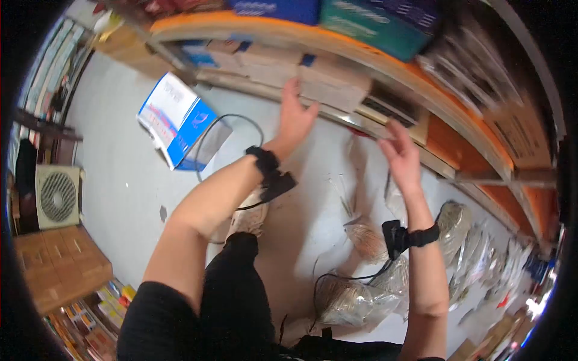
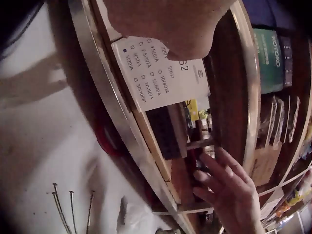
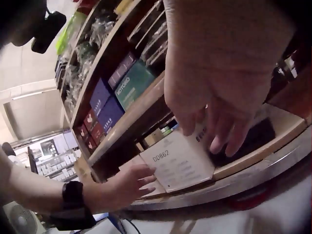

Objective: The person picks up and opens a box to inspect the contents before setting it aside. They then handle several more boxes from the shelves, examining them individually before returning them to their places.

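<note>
A white carton printed "DD862" sits on the lowest shelf, at the end of a row of pale boxes. My left hand is at the front of this row, fingers extended; in the right wrist view the left hand's fingertips overlap the carton's near edge. My right hand is raised by the row's right end, its fingers relaxed and nothing in them. From the right wrist, its fingers hang over the carton's end, beside a dark slotted object on the same shelf.
A blue and white carton stands on the floor at left, a black cable looping past it. Clear bags of long nails lie on the floor near my legs. Above, the upper shelf edge carries blue and green boxes.
</note>
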Available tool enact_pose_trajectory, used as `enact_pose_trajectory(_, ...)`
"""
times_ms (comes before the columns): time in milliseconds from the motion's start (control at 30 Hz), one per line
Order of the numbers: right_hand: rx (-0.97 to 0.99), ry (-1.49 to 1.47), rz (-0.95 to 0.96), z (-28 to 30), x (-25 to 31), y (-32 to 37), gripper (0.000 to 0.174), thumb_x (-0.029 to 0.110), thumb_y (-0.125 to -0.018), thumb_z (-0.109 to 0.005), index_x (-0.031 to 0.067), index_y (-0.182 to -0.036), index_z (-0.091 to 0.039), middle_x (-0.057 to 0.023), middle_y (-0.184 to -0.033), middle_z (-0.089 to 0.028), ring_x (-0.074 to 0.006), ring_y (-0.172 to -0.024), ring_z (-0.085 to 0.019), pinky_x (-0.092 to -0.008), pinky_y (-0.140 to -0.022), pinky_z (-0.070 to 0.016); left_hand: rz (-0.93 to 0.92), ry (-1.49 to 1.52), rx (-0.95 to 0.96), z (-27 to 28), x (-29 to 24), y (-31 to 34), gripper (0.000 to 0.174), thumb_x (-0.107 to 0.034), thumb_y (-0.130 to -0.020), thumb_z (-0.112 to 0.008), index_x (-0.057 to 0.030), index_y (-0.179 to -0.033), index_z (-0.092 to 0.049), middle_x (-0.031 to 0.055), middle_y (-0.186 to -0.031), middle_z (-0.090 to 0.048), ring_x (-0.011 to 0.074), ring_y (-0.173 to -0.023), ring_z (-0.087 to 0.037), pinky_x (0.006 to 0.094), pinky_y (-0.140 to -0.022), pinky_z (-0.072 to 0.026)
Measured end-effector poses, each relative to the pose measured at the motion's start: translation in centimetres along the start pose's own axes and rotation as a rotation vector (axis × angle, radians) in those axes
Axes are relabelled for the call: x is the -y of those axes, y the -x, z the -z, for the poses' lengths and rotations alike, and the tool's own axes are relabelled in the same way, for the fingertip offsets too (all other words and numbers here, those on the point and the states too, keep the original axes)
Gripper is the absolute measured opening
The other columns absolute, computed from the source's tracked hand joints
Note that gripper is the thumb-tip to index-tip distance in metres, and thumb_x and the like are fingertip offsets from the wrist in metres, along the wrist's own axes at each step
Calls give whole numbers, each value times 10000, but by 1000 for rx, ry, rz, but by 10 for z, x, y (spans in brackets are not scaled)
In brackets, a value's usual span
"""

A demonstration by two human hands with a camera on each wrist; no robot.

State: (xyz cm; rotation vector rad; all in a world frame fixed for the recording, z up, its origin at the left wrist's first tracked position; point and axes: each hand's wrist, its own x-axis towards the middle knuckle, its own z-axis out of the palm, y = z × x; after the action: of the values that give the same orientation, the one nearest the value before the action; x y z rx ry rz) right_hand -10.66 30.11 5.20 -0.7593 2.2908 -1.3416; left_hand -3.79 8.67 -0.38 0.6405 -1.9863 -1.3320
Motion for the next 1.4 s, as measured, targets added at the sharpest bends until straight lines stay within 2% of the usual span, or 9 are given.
enact_pose_trajectory(200,-234,102,146,-21,-17,-50,607,133,-802,-553,30,-1306,-230,-181,-1289,-338,-204,-1075,-444,-284,-859,-384,84,205,-53,-2,12,-8,558,-53,-666,-606,11,-1148,-332,148,-1079,-443,219,-998,-437,312,-859,-363)
enact_pose_trajectory(233,-204,-6,7,-23,6,-46,639,150,-803,-558,24,-1315,-197,-196,-1288,-330,-207,-1073,-443,-288,-861,-379,91,178,-54,-1,11,-10,544,-52,-666,-610,11,-1135,-341,140,-1062,-450,216,-992,-440,310,-859,-363)
enact_pose_trajectory(600,-246,-65,13,-29,6,-48,544,184,-754,-583,-12,-1217,-373,-218,-1135,-482,-292,-1045,-484,-325,-885,-375,102,284,-21,-21,22,-6,479,-82,-740,-588,15,-1146,-352,164,-1088,-469,222,-961,-489,302,-832,-383)
enact_pose_trajectory(800,-309,633,99,3,-46,-46,500,232,-715,-615,92,-1171,-465,-172,-1221,-418,-342,-1142,-365,-442,-893,-356,271,-40,-50,-23,19,-5,419,-192,-810,-533,63,-1126,-432,187,-1029,-536,227,-1008,-496,291,-840,-378)
enact_pose_trajectory(867,-295,745,40,11,-43,-51,495,275,-721,-605,119,-1170,-468,-163,-1239,-400,-350,-1158,-339,-473,-882,-353,291,18,-16,-22,20,-6,496,-297,-806,-493,46,-1156,-417,255,-1066,-502,352,-999,-481,358,-861,-366)
enact_pose_trajectory(1000,-256,875,-51,22,-46,-60,470,361,-750,-555,153,-1164,-474,-160,-1257,-378,-346,-1157,-344,-560,-841,-343,221,-25,-56,-26,27,-14,490,-281,-818,-479,55,-1167,-399,263,-1095,-483,362,-1029,-460,351,-866,-361)
enact_pose_trajectory(1100,-222,889,-62,28,-49,-65,479,336,-745,-562,158,-1178,-455,-145,-1141,-487,-349,-946,-515,-410,-753,-454,245,117,-45,-31,36,-14,486,-272,-824,-474,59,-1169,-392,266,-1096,-481,366,-1031,-458,351,-870,-358)
enact_pose_trajectory(1300,-328,996,167,37,-66,-72,372,324,-765,-547,141,-1089,-532,-125,-1078,-530,-327,-837,-561,-397,-676,-474,249,66,-15,-28,35,-17,446,-235,-828,-471,70,-1146,-403,265,-1072,-499,368,-1015,-470,355,-856,-359)
enact_pose_trajectory(1400,-266,1036,54,40,-61,-69,341,328,-754,-555,139,-1037,-567,-103,-1038,-555,-306,-804,-573,-382,-649,-478,253,151,7,-29,51,-21,434,-231,-828,-475,73,-1132,-414,261,-1051,-513,368,-994,-482,355,-848,-359)
